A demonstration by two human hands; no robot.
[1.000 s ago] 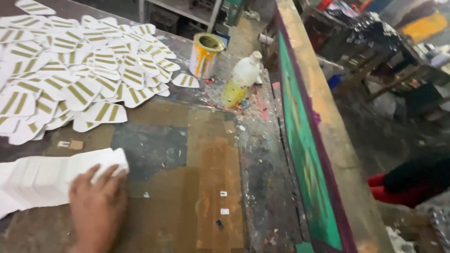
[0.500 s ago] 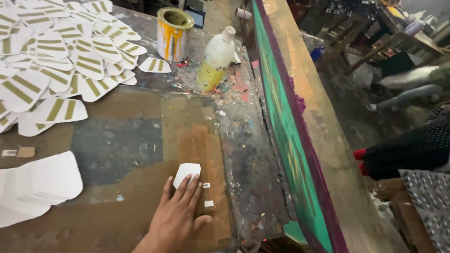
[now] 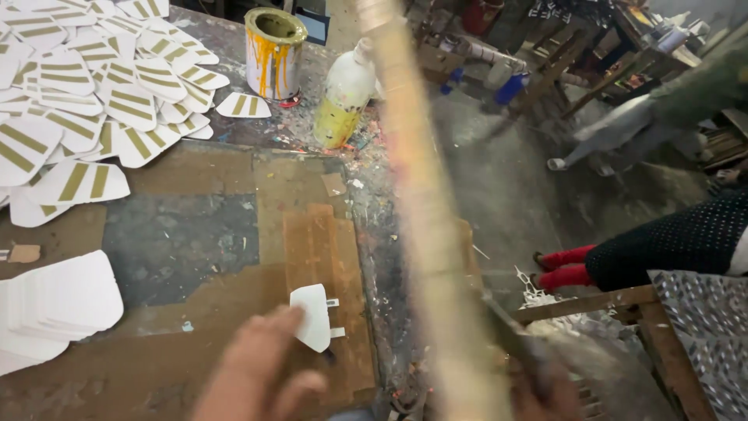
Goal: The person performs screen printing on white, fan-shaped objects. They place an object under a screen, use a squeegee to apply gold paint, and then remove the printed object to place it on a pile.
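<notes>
White card, blank and round-cornered, lies flat on a worn brown board (image 3: 327, 257) near the bench's right edge; this cutout (image 3: 313, 316) has the left hand (image 3: 261, 374) just at its lower-left edge, fingers spread loosely and open, gripping nothing, though motion blur hides whether a fingertip actually touches it. Two small pale tabs sit on the board just beside the cutout's right side. The right hand (image 3: 538, 394) shows only at the bottom edge, blurred and dark, wrapped around the lower end of a long wooden frame (image 3: 425, 203) that runs up through the picture as a pale, paint-streaked bar. The bench (image 3: 179, 234) is patchy cardboard and grey, scuffed and spattered. At the left edge lies a fanned stack of blank cutouts (image 3: 51, 308); further back is a wide spread of cutouts printed with gold stripes (image 3: 86, 86). A paint tin (image 3: 274, 54) dripping yellow stands beside a soft white plastic bottle (image 3: 341, 97) with yellow in its base.
</notes>
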